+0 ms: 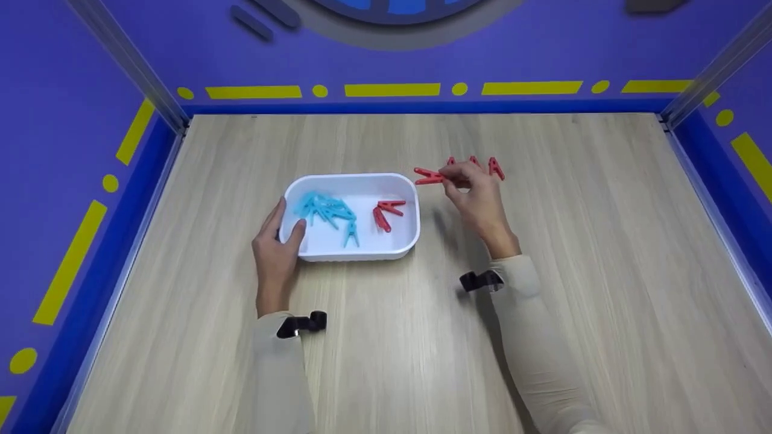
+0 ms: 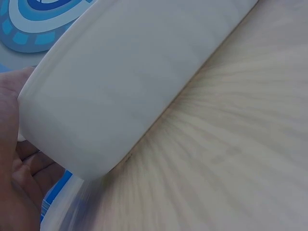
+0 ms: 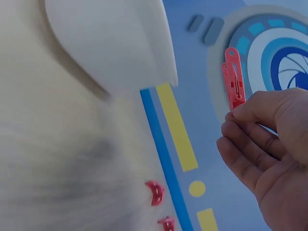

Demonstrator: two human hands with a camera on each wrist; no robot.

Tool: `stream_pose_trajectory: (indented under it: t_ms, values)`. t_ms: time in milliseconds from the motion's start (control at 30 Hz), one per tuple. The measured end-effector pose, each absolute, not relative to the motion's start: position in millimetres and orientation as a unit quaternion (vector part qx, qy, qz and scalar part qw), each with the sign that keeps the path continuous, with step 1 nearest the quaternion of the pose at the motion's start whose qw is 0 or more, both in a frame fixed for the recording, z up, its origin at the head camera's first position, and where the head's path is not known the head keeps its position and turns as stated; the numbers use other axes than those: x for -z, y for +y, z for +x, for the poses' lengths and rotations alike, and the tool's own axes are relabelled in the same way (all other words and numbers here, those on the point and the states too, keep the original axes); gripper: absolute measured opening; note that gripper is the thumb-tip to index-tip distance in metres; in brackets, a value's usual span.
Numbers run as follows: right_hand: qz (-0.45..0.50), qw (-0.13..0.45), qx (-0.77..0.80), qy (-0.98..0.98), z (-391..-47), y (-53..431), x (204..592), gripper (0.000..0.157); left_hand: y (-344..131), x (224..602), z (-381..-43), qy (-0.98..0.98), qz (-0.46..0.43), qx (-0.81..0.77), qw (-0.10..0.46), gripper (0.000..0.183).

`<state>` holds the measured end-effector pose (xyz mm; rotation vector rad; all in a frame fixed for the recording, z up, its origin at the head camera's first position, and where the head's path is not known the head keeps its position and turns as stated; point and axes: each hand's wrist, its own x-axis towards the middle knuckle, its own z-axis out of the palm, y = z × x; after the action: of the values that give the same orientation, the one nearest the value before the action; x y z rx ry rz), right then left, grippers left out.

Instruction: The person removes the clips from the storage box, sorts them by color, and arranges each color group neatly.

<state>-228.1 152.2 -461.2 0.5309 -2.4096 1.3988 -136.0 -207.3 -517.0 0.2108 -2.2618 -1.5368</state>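
A white plastic tub [image 1: 329, 248] stands on the table with several light-blue clothespins [image 1: 325, 208] at its left and red clothespins [image 1: 382, 218] at its right. My left hand [image 1: 276, 250] grips the tub's left end, thumb over the rim and fingers along the outer wall; the left wrist view shows the tub's side wall [image 2: 110, 91] close up. Beside the tub's upper right corner, my right hand [image 1: 479, 199] pinches a red clothespin [image 3: 234, 79] by one end between thumb and forefinger, its legs pointing left toward the rim.
Behind my right hand, more red clothespins [image 1: 496, 169] stand in a row on the wooden table [image 1: 386, 337], partly hidden by the fingers. Purple panels with yellow dashes [image 1: 392, 90] wall in the table at the back and both sides.
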Motion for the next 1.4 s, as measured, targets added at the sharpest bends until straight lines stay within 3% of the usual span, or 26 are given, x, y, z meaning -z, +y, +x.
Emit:
stream_pose_trajectory:
  t_ms: [933, 1400]
  values:
    - [0.093, 0.012, -0.439, -0.894, -246.9, 204.9, 501.1, 0.019, -206.5, 517.1, -136.5, -0.805, 0.082, 0.554, 0.194, 0.062]
    - [0.06, -0.01, -0.42, -0.905, -246.4, 205.4, 499.1, 0.016, -206.1, 516.3, -136.3, -0.812, 0.082, 0.545, 0.193, 0.061]
